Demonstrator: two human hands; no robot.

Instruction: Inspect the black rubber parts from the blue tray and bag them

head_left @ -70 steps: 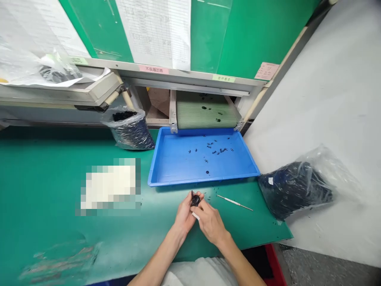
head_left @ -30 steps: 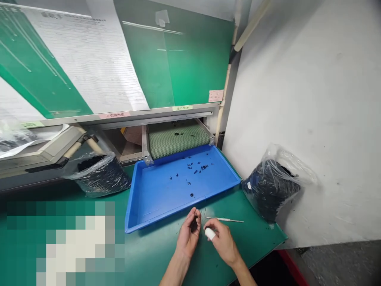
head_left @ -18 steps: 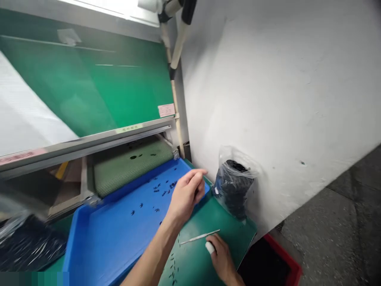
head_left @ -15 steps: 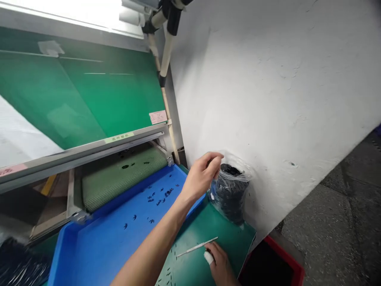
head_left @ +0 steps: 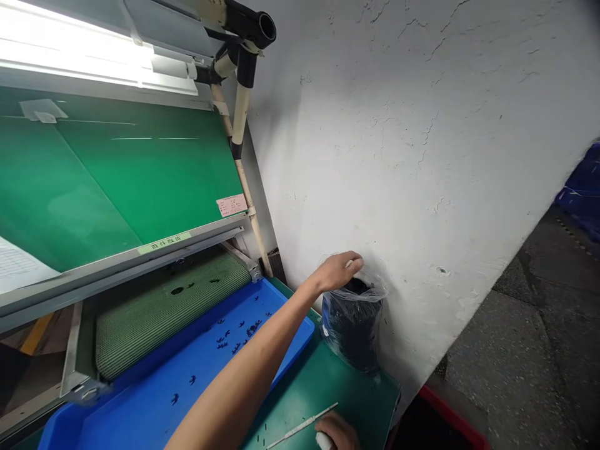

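My left hand (head_left: 341, 270) reaches over the mouth of a clear plastic bag (head_left: 352, 325) packed with dark pieces. Its fingers are pressed together at the bag's rim, and I cannot make out what is between them. Low in the view, my right hand (head_left: 338, 432) is curled on the green tabletop (head_left: 347, 390), partly cut off by the frame edge. A white cover wraps one of its digits; what its fingers hold, if anything, is hidden. Beside it lies a thin white stick (head_left: 302, 426). Small black pieces (head_left: 253, 327) are scattered in the blue tray (head_left: 140, 400).
A green conveyor belt (head_left: 164, 319) ends over the tray, beneath a green panel (head_left: 154, 181). A pipe frame (head_left: 241, 115) and lamp (head_left: 84, 53) stand above. The white wall (head_left: 398, 156) is behind the bag. A red-rimmed bin (head_left: 450, 412) sits below the table's right side.
My left hand has moved slightly right and nearer the bag's mouth. The view has tilted up and turned right, so my right hand now shows less at the bottom edge.
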